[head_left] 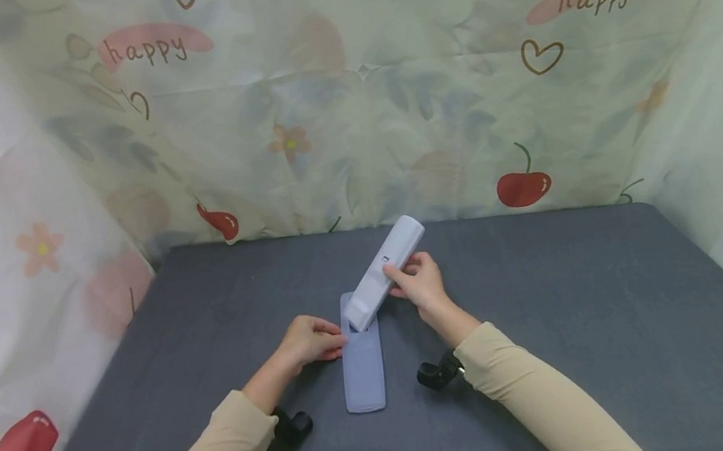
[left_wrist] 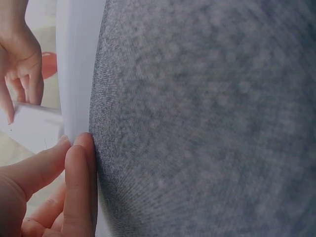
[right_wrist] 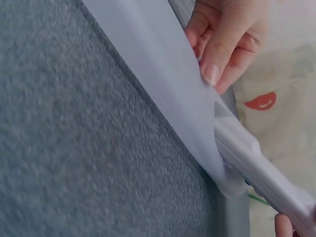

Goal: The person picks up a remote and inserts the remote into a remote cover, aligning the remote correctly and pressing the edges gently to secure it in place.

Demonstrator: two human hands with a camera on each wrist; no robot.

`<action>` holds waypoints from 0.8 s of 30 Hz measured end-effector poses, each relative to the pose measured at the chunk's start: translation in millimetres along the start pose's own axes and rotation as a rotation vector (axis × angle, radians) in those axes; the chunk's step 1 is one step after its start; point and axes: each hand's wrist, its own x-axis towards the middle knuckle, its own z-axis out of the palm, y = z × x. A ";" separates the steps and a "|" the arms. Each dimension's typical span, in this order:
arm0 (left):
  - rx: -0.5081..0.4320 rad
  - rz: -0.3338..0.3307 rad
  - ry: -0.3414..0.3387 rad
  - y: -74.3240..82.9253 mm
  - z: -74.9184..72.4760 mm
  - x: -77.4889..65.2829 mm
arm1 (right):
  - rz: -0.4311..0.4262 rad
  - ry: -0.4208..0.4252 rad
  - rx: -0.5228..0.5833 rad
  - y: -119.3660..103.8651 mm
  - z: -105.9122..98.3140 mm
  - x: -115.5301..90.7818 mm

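A pale, soft protective sleeve lies lengthwise on the table, with an opening near its far end. My left hand pinches the sleeve's left edge beside that opening, thumb against fingertips. In my right hand is a white remote control, gripped by its sides and tilted up to the right. The remote's lower end sits at the sleeve's opening, and in the right wrist view that end of the remote goes in under the sleeve's edge. The tip inside is hidden.
Dark grey cloth covers the table. Black wrist mounts show under both cuffs. A printed curtain with cherries and hearts hangs behind the table and along both sides.
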 end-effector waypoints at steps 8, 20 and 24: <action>-0.001 -0.004 0.007 -0.3 0.7 0.3 | 0.053 -0.078 -0.041 -1.3 -3.2 4.9; -0.015 0.010 0.015 -1.6 1.9 3.2 | 0.107 -0.208 -0.056 -7.3 -6.1 12.7; -0.011 0.017 0.020 -1.4 2.4 3.1 | 0.123 -0.241 -0.052 -8.4 -7.8 13.9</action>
